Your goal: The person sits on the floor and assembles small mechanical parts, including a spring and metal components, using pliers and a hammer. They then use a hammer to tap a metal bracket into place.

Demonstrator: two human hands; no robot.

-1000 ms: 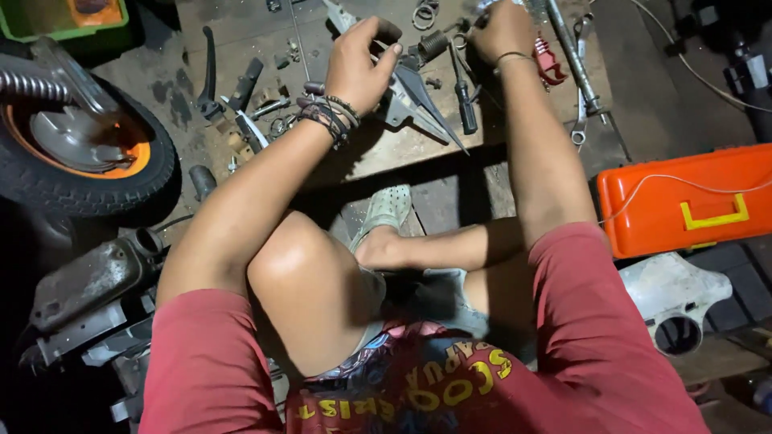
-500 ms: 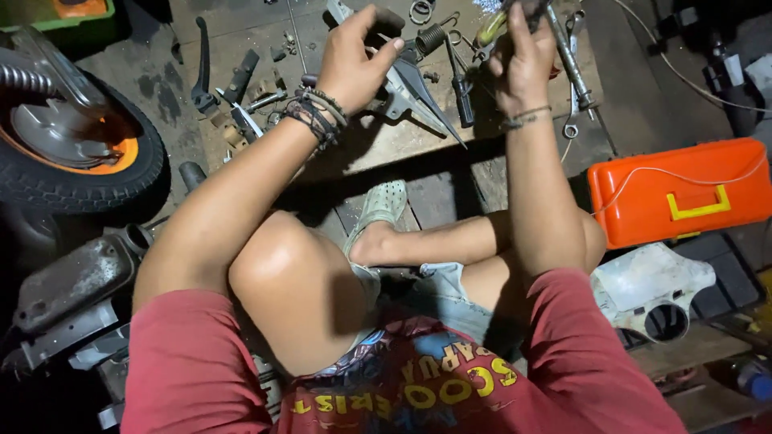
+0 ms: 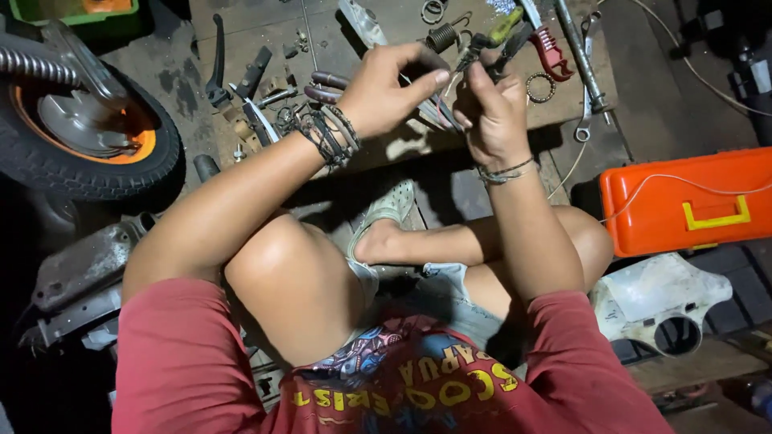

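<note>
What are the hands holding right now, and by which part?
The right hand grips pliers with yellow-green handles by the handles. The left hand pinches something small at their tip; what it is cannot be told.

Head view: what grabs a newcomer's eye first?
The two raised hands at top centre: the right hand grips a small dark tool with a yellow-green handle, and the left hand reaches in beside it. Next, the bright orange toolbox at right and the orange-rimmed wheel at upper left.
</note>
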